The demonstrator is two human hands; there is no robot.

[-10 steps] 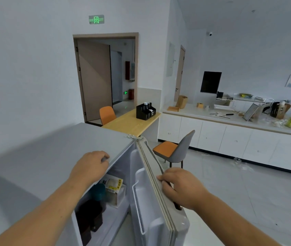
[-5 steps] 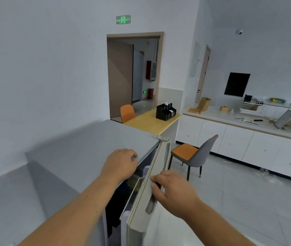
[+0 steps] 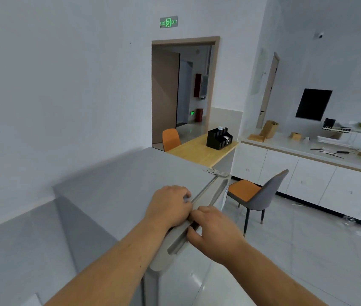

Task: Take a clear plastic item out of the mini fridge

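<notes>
The grey mini fridge [image 3: 126,186] stands low in front of me, seen from above. Its door [image 3: 210,195] lies against the body, so the inside is hidden and no clear plastic item shows. My left hand [image 3: 168,206] rests on the front edge of the fridge top, fingers curled over it. My right hand [image 3: 216,231] grips the top edge of the door at the recessed handle, touching my left hand.
A grey and orange chair [image 3: 256,195] stands just right of the fridge. Behind it are a wooden table [image 3: 199,151] with a black organiser [image 3: 219,139], an orange chair [image 3: 170,139], an open doorway, and white cabinets [image 3: 307,180] along the right wall.
The fridge door has swung from wide open to against the body, with my right hand on it. The boxes and dark items inside are no longer visible. My left hand stayed on the top edge.
</notes>
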